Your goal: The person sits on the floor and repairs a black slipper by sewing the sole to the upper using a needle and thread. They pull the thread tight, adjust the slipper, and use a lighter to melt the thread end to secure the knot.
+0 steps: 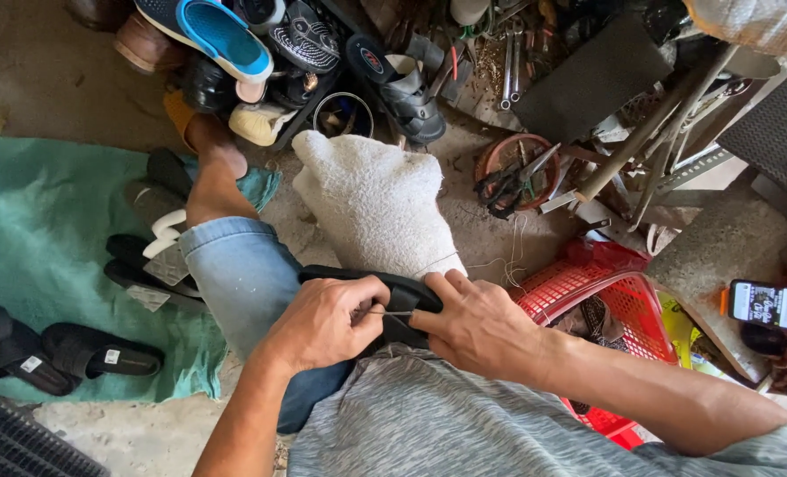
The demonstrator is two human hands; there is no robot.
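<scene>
A black sandal [411, 293] lies across my lap, on top of a thick white cloth [371, 199] draped over my knee. My left hand [327, 322] grips the sandal's near edge and pinches a thin needle or thread at its fingertips. My right hand [473, 322] presses on the sandal from the right side, thumb toward the needle. A pale thread runs from the sandal across the cloth toward the right.
A red plastic basket [588, 283] sits at my right. Black sandals [67, 353] lie on a green mat [49, 230] at left. A heap of shoes [261, 53], a bowl with scissors [513, 172], metal tools and a phone [773, 307] surround me.
</scene>
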